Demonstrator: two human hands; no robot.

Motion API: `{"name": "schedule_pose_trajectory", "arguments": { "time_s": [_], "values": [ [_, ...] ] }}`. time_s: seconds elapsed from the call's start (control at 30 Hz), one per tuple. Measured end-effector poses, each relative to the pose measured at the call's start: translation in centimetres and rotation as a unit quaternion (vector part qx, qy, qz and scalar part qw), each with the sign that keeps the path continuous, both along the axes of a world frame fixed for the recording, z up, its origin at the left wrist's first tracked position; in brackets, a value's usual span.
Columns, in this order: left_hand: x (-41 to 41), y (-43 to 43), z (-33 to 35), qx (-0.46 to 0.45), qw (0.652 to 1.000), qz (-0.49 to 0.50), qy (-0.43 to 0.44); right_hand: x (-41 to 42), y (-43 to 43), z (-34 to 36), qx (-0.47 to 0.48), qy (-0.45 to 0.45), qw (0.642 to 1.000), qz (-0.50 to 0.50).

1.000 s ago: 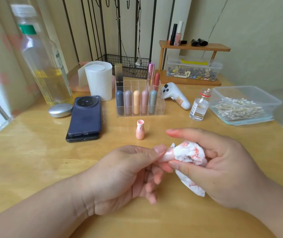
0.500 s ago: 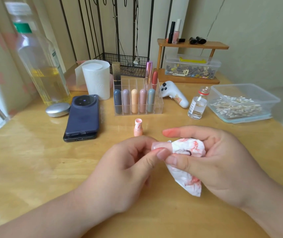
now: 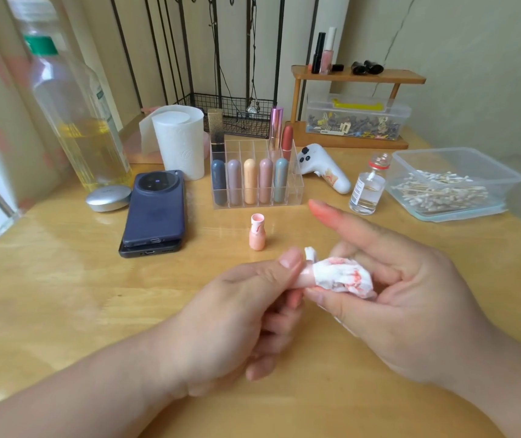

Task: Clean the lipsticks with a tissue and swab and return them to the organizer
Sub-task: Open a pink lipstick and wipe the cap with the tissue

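My left hand point(image 3: 240, 314) pinches a pale pink lipstick piece point(image 3: 304, 277) between thumb and fingers. My right hand point(image 3: 395, 289) holds a crumpled white tissue point(image 3: 342, 276) stained red, wrapped over the end of that piece; its index finger points out straight, its tip smeared red. A peach lipstick base point(image 3: 257, 233) stands upright on the wooden table point(image 3: 63, 295), in front of the clear organizer point(image 3: 297, 188). The organizer holds several capped lipsticks in pastel colours. A clear box of cotton swabs point(image 3: 448, 184) sits at the right.
Two stacked phones point(image 3: 156, 213) lie left of the organizer, beside a silver compact point(image 3: 108, 198) and a tall oil bottle point(image 3: 75, 115). A tissue roll point(image 3: 178, 143), a white handheld device point(image 3: 324, 169) and a small glass bottle point(image 3: 368, 188) stand behind. A wooden shelf point(image 3: 357, 79) is at the back.
The tissue has turned around the lipstick piece and now bunches higher in my right hand. My left hand's grip shifted slightly; both hands stay at the same spot.
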State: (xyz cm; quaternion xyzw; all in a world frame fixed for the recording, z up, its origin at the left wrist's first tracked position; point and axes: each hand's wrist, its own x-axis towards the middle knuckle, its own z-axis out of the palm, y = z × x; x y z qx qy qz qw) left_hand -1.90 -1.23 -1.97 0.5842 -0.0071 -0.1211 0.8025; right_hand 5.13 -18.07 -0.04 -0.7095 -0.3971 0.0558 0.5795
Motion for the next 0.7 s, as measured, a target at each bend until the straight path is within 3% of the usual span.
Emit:
{"name": "schedule_pose_trajectory", "arguments": {
  "time_s": [0.2,0.27,0.37,0.47,0.5,0.57,0.7],
  "values": [
    [0.3,0.2,-1.5,0.186,0.971,0.105,-0.110,0.5,0.4,0.4,-0.005,0.130,0.991,0.022],
    [0.1,0.6,-1.3,0.307,0.920,0.127,-0.208,0.7,0.3,0.9,0.021,0.202,0.977,0.063],
    [0.2,1.3,-0.5,0.467,0.797,0.147,-0.353,1.0,-0.2,1.0,0.060,0.282,0.947,0.142],
    [0.7,1.6,-0.1,0.521,0.735,0.167,-0.400,1.5,-0.4,1.0,0.076,0.281,0.941,0.170],
    [0.9,1.6,-0.2,0.520,0.737,0.170,-0.397,1.6,-0.4,1.1,0.070,0.255,0.951,0.159],
    [1.3,1.4,-0.3,0.484,0.777,0.165,-0.366,1.6,-0.4,1.1,0.059,0.189,0.974,0.108],
    [1.3,1.0,-0.1,0.315,0.917,0.104,-0.222,1.1,-0.4,-0.4,0.041,0.086,0.995,0.017]
  ]
}}
